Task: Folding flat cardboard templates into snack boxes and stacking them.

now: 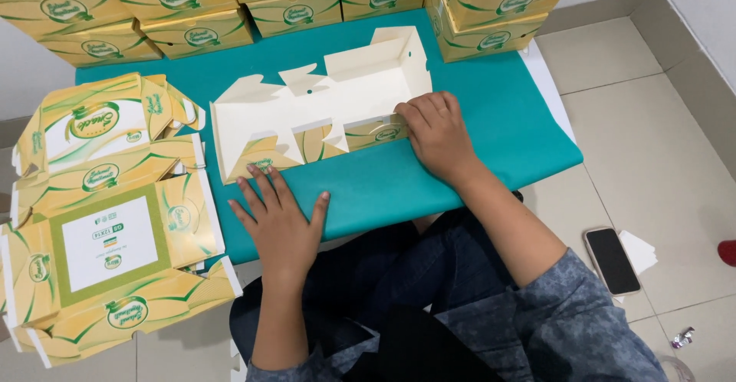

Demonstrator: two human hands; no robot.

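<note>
A flat, unfolded cardboard box blank (322,110), cream inside with yellow-green printed flaps, lies on a teal cloth (475,121). My right hand (435,135) presses on the blank's near edge at its right part, fingers bent over a folded flap. My left hand (280,213) lies flat with fingers spread on the teal cloth, its fingertips touching the blank's near left flap. Neither hand grips anything.
A stack of flat yellow-green box blanks (107,221) lies at the left. Folded boxes (192,6) are piled along the far edge and at the far right (498,6). A dark phone (612,259) and white paper rest on the tiled floor at right.
</note>
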